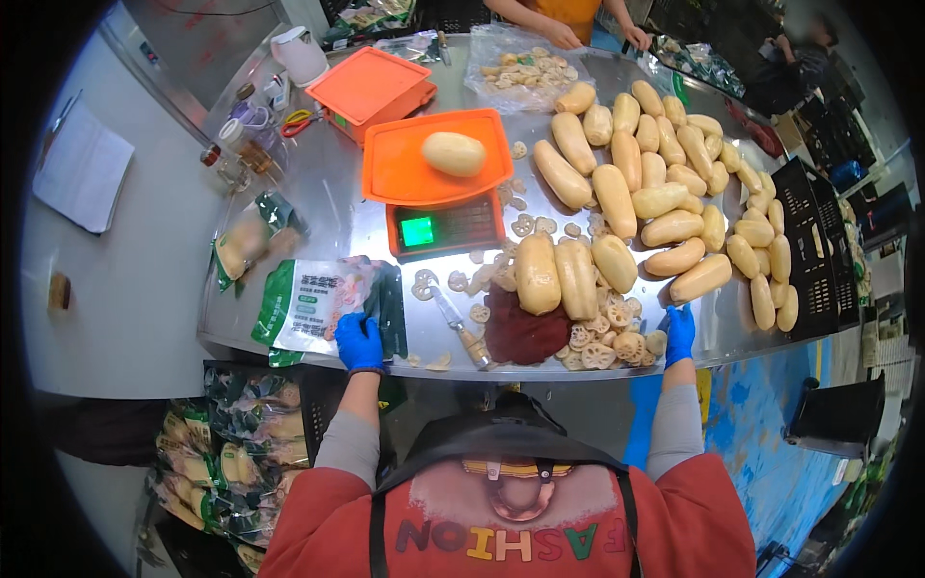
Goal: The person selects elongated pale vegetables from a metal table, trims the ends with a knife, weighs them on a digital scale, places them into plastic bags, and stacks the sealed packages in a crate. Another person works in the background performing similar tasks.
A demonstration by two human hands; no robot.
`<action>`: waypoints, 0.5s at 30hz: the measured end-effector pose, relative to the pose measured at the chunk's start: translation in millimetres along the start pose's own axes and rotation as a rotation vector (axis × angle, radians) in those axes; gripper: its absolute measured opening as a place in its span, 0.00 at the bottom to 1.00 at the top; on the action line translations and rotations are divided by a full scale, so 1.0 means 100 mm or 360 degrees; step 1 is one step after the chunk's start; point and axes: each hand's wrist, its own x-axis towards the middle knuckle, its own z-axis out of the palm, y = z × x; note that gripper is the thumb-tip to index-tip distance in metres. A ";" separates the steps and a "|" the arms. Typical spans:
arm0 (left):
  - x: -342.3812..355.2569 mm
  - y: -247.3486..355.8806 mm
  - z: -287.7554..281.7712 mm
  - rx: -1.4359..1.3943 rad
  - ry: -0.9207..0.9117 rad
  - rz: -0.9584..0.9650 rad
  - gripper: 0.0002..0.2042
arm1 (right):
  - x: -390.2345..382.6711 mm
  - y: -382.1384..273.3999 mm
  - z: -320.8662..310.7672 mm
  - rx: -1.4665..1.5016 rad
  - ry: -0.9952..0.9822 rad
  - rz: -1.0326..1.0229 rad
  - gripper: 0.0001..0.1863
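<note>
Orange scale (462, 228), knife (453, 316) below it, peeled lotus roots (615, 196) to its right, pouch (306, 303) lower left under half-curled left hand (359, 343), outstretched right hand (680, 332) far lower right by the nearest root (701, 278), both grips unclear

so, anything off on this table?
An unsheathed knife lies with its handle near the front edge of the table. Loose lotus root slices are strewn around it and by the lit scale. No clear damage.
</note>
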 end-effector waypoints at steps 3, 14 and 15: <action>0.06 0.05 0.10 -0.0058 -0.0028 0.0046 0.08 | -0.05 0.61 -0.07 -0.0393 0.0466 -0.0658 0.29; 0.04 -0.22 0.24 -0.0069 -0.0025 0.0033 0.08 | -0.89 0.06 0.43 -0.1082 0.0332 -0.0574 0.27; 0.06 -0.22 0.25 -0.0059 -0.0033 0.0007 0.09 | -0.94 0.02 0.45 -0.1254 0.0324 -0.0482 0.26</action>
